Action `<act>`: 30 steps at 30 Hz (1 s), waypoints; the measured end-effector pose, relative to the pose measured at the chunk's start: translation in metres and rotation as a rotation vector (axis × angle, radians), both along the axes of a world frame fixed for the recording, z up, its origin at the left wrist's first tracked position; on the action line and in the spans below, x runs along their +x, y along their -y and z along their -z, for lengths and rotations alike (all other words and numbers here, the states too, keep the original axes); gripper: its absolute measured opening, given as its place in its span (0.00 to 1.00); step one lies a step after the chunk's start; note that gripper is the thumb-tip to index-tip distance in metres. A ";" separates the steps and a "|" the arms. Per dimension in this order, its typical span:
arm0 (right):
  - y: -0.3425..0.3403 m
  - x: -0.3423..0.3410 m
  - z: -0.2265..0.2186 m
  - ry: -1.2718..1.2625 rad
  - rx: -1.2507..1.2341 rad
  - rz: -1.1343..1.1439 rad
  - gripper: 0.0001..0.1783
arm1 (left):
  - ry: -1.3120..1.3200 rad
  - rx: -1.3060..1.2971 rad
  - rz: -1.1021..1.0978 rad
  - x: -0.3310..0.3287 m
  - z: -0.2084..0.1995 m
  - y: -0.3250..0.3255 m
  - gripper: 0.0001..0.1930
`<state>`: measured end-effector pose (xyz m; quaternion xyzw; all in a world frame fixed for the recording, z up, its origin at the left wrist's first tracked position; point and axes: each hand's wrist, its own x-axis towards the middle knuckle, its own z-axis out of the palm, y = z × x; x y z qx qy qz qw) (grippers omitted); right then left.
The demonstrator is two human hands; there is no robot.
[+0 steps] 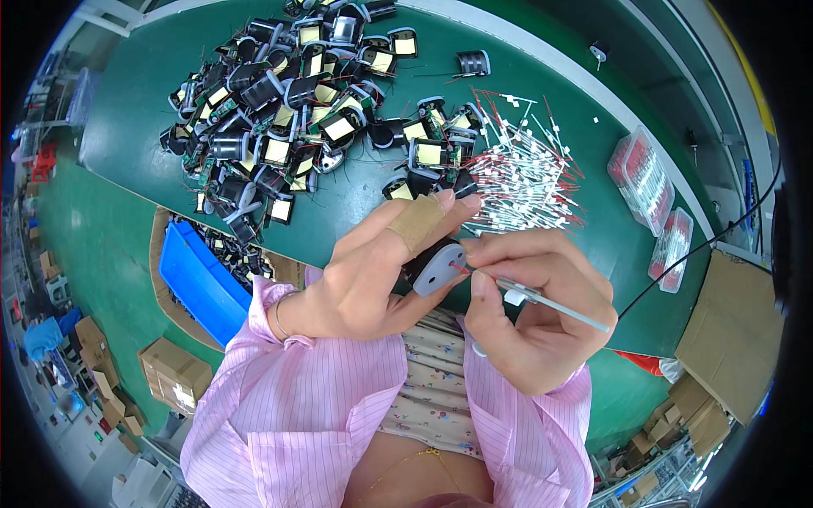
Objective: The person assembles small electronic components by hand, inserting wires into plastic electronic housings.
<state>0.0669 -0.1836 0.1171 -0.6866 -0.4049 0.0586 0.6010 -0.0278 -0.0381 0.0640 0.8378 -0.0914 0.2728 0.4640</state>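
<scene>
Your left hand point(366, 273) grips a grey-faced case point(436, 275) at your twelve o'clock, your right hand point(535, 330) pinching a slim rod point(576, 315); a sideways slip could kink the red wire point(459, 268) at the case's three o'clock side.

Bright, cool light pours in, apparently from above, and the left hand point(356, 275) and right hand point(542, 326) come through crisp, soft shade on their undersides. Just beyond the grip, the white wires point(521, 186) gleam, almost bleached, while farther left small highlights glint off the black parts point(230, 147). Over to the right of the grip, the clear boxes point(641, 182) throw back shine. Well left, the floor point(93, 245) carries a pale sheen, its surroundings soft and hazy. Way out, the green table point(127, 127) bows along its far edge, and the corners drop into black.
</scene>
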 end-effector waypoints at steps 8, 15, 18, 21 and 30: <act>-0.001 0.000 0.000 0.011 -0.012 0.008 0.09 | 0.005 0.025 0.004 0.000 -0.002 -0.002 0.42; -0.002 -0.001 -0.001 -0.037 -0.006 -0.001 0.09 | 0.133 -0.068 -0.056 0.004 0.003 0.003 0.36; -0.003 -0.002 0.001 -0.015 0.013 0.014 0.09 | 0.137 -0.064 -0.049 0.004 0.003 0.002 0.36; -0.004 -0.004 0.001 -0.014 0.008 0.030 0.09 | 0.134 -0.059 -0.048 0.004 0.003 0.002 0.37; -0.004 -0.004 0.004 -0.027 0.049 0.018 0.09 | 0.021 0.080 0.006 -0.002 -0.004 -0.004 0.43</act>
